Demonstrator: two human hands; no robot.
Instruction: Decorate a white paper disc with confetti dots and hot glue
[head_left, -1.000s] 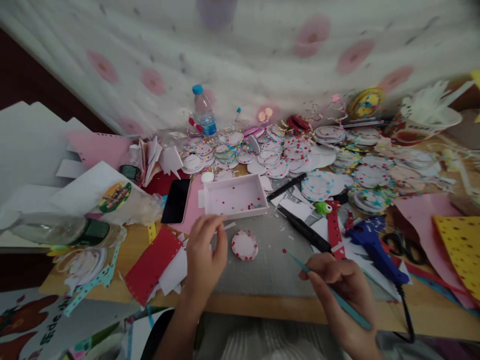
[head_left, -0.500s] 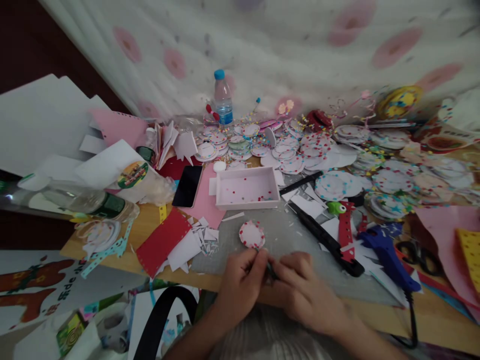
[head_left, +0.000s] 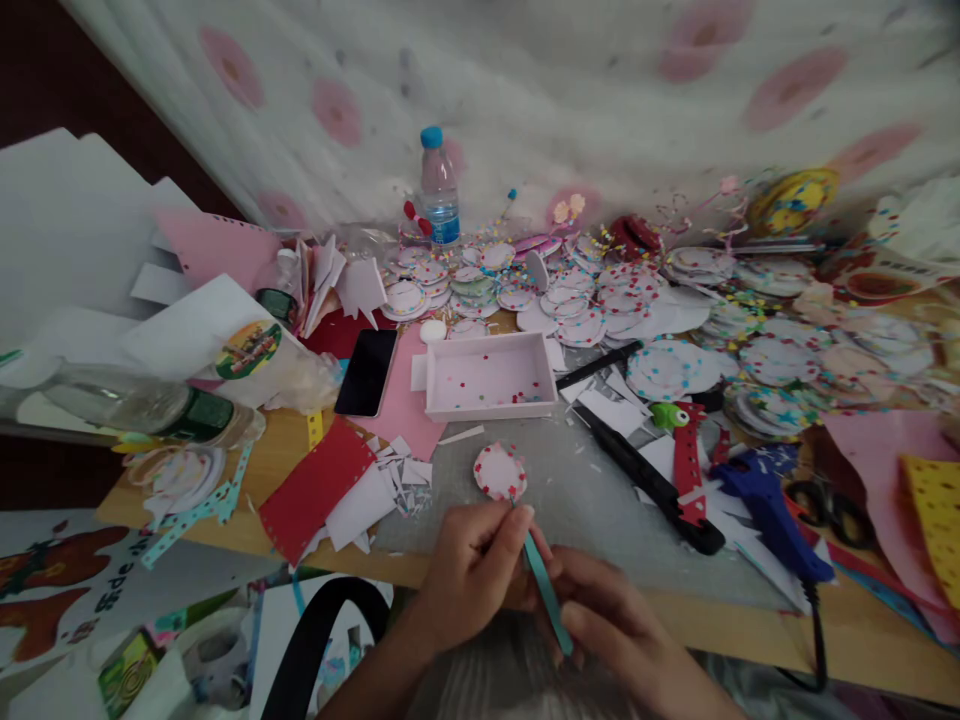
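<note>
Lower centre: left hand [head_left: 474, 565] is pinching teal stick [head_left: 547, 592], fingertips together; right hand [head_left: 611, 620] is touching it, half-curled, hold undetermined. Red-dotted disc [head_left: 499, 471] is lying just above.

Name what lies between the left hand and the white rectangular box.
In the head view, a round white paper disc edged with red, and a white paper strip.

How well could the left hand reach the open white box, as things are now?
Probably yes: the white box is open, with a low paper disc on the grey mat between; but the left hand seems occupied with the turquoise tool.
</note>
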